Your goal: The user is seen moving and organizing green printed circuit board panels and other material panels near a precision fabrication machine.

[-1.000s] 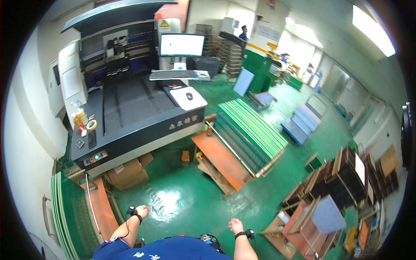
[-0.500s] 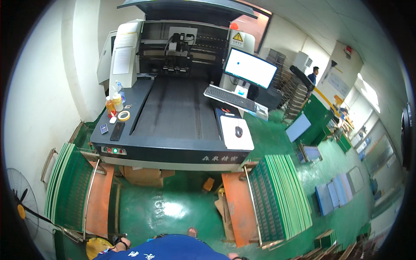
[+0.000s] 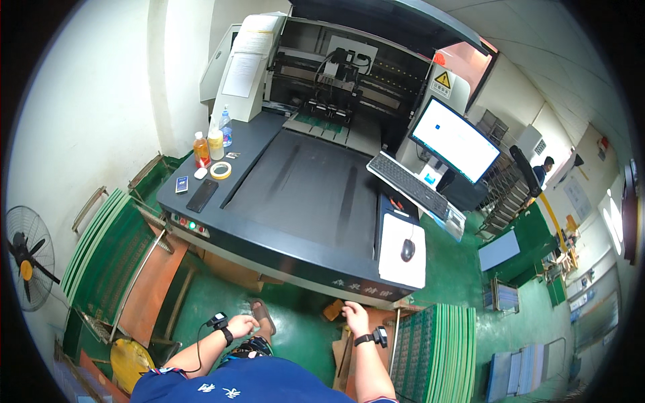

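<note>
My left hand [image 3: 242, 326] hangs in front of my body above the green floor, its fingers loosely curled and holding nothing I can see. Curled too, my right hand [image 3: 356, 318] is close below the front edge of a large machine [image 3: 282, 248], beside the rack on the right; I see nothing in it. Each wrist wears a dark strap with a small device. Along the machine's dark bed [image 3: 302, 195], at its far end, a light metal plate [image 3: 356, 132] with green pieces [image 3: 327, 125] lies beneath the machine head [image 3: 329, 94].
Green panels stand upright in racks left [image 3: 111, 262] and right [image 3: 437, 356]. A monitor [image 3: 455, 140], keyboard [image 3: 410, 183] and mouse [image 3: 408, 250] are on the machine's right. Bottles [image 3: 201, 150], a tape roll [image 3: 220, 170] and a phone [image 3: 202, 195] lie left. A fan [image 3: 30, 258] stands at left.
Both hands have risen from the lower edge to in front of my body. My view has shifted and tilted, and the plate with green pieces now shows at the bed's far end.
</note>
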`<state>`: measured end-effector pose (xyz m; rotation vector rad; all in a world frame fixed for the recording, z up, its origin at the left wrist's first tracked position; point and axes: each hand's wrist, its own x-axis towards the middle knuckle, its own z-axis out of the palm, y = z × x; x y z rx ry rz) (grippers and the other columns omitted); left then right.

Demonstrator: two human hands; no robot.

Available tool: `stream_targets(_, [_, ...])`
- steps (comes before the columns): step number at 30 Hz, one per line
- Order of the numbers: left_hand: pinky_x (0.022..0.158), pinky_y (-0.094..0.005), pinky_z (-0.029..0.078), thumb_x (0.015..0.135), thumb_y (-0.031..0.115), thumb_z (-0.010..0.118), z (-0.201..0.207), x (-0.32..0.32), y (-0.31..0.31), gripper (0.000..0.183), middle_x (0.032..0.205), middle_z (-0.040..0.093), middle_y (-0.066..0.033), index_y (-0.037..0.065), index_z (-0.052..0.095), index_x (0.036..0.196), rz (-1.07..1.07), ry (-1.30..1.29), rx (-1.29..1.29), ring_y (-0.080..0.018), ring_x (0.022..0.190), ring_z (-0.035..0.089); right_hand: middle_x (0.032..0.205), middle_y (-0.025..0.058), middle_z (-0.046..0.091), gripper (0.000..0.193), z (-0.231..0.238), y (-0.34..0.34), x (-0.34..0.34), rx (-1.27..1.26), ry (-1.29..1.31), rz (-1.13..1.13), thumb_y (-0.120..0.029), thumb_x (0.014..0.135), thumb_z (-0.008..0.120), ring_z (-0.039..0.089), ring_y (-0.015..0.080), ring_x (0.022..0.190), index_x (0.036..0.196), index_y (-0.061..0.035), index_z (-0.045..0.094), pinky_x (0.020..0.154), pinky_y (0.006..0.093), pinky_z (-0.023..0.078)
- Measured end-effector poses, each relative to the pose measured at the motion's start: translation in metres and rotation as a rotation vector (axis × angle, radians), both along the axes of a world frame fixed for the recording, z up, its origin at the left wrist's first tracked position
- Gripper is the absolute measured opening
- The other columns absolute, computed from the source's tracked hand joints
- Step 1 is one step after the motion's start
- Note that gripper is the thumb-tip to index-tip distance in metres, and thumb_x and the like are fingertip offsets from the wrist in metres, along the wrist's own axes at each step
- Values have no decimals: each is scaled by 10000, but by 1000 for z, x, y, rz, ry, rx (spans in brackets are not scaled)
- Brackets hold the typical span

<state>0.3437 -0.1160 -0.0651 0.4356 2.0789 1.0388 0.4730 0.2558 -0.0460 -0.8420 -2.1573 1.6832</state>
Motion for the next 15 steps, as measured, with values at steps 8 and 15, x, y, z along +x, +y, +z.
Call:
stream_targets(8, [620,-277,491,821,25,436,32,-183,41,221,701,627,-53,33,639,907,378,189,341,-121,640,586,869,72,658,184,55,26,-102,339,28,19,-78,843,578,606,102,804,1004,1,620,730,238,483])
stream_targets(15, [774,-375,480,788,150,536,72,-327,67,179,874,648,-143,68,647,902,321,698,102,-306,865,609,889,161,651,186,56,55,-150,576,-130,-105,-113,808,570,640,257,829,955,-21,637,740,316,492])
